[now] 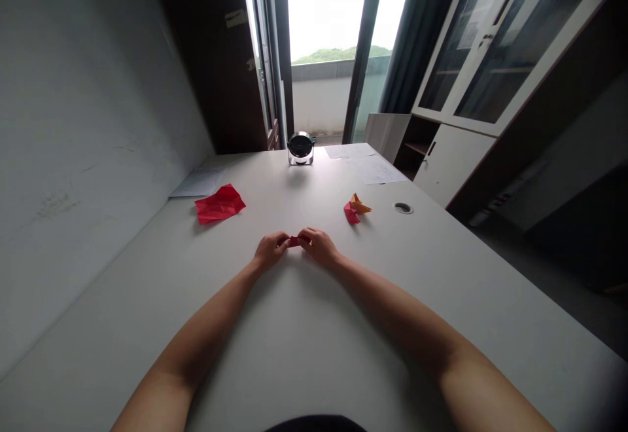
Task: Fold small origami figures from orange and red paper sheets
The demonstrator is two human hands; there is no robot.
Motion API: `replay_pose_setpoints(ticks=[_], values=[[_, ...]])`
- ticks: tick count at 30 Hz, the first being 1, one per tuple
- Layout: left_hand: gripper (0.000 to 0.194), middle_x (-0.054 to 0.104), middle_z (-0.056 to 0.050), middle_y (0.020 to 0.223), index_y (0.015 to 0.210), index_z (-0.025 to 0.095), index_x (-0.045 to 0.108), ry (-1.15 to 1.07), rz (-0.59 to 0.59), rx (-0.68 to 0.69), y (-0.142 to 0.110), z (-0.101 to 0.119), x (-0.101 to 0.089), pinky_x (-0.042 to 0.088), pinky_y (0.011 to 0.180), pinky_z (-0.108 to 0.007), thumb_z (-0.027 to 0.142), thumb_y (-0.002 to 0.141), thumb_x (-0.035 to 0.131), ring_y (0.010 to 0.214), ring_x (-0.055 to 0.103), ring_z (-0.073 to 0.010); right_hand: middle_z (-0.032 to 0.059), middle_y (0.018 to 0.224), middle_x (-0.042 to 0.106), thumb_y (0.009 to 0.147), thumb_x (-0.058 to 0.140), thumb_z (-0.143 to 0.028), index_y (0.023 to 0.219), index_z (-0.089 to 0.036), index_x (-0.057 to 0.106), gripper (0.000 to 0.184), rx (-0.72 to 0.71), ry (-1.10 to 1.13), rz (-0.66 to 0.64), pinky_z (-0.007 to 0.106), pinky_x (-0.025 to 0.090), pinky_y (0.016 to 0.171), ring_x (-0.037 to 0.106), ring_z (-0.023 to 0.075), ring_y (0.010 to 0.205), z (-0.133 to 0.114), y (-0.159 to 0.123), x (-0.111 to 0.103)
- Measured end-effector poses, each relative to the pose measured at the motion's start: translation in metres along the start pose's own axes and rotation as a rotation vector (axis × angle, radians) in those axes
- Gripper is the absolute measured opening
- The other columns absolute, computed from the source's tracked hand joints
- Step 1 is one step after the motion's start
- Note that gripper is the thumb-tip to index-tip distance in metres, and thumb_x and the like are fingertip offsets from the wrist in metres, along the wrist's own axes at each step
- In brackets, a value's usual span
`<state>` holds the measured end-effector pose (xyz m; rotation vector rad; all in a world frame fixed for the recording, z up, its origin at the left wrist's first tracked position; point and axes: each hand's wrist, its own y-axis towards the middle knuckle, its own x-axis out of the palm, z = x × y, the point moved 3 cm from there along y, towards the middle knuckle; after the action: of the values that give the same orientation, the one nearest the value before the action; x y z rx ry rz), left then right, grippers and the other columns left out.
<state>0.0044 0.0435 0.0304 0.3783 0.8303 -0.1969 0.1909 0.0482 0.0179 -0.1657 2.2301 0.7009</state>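
Note:
Between my two hands is a small folded piece of red paper [294,241], low over the white table. My left hand [271,250] pinches its left end with thumb and fingers. Its right end is held the same way by my right hand [318,246]. The fingers cover most of the paper, so its full shape is hidden. Farther left lies a creased red sheet of paper [220,205], partly unfolded. Beyond my right hand, a red folded paper piece [352,213] rests against an orange folded paper piece [360,205].
A small round black fan or lamp on a stand [301,148] is at the table's far edge. Paper sheets lie at the back right [377,169] and back left [197,182]. A round cable hole [403,208] sits near the right edge. A wall borders the left side.

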Motion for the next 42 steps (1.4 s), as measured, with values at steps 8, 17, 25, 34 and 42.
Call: replay_pose_setpoints(ticks=[8,17,25,34,42], values=[[0.024,0.070,-0.001,0.081,0.094,0.022,0.072,0.002,-0.035,-0.013,-0.0006,0.0014,-0.0007,0.040,0.065,-0.023,0.036,0.088,0.054,0.071,0.057,-0.0143,0.0006,0.084,0.064,0.088,0.061,-0.027,0.086,-0.021,0.067,0.009,0.006,-0.002,-0.010,0.022,0.037,0.065,0.052,0.0106,0.068,0.0035,0.0008,0.0020],[0.026,0.070,-0.002,0.082,0.094,0.021,0.072,0.004,-0.051,-0.016,-0.0003,0.0023,-0.0014,0.039,0.065,-0.023,0.039,0.088,0.054,0.071,0.056,-0.0144,0.0013,0.086,0.066,0.088,0.060,-0.026,0.087,-0.021,0.068,0.009,0.006,-0.001,-0.024,0.022,0.038,0.066,0.053,0.0111,0.070,0.0019,0.0003,0.0017],[0.025,0.071,-0.002,0.083,0.095,0.022,0.072,0.001,-0.044,-0.003,-0.0004,0.0010,-0.0006,0.040,0.067,-0.023,0.038,0.089,0.053,0.073,0.057,-0.0148,0.0018,0.087,0.066,0.088,0.061,-0.026,0.088,-0.022,0.068,0.009,0.008,0.012,-0.016,0.022,0.039,0.067,0.055,0.0117,0.071,0.0023,0.0003,0.0016],[0.023,0.072,-0.002,0.085,0.094,0.022,0.072,0.001,-0.041,-0.012,-0.0001,0.0025,-0.0007,0.042,0.068,-0.023,0.035,0.088,0.054,0.076,0.058,-0.0152,0.0017,0.087,0.067,0.088,0.060,-0.026,0.088,-0.021,0.069,0.009,0.013,0.014,-0.027,0.022,0.039,0.067,0.054,0.0113,0.070,0.0030,0.0004,0.0024],[0.024,0.071,-0.002,0.084,0.094,0.022,0.072,0.004,-0.037,0.000,0.0000,0.0018,-0.0014,0.041,0.067,-0.023,0.035,0.088,0.053,0.075,0.058,-0.0148,0.0018,0.087,0.067,0.087,0.060,-0.025,0.087,-0.021,0.069,0.010,0.023,0.010,-0.038,0.022,0.039,0.067,0.055,0.0112,0.069,-0.0007,0.0006,-0.0003]])
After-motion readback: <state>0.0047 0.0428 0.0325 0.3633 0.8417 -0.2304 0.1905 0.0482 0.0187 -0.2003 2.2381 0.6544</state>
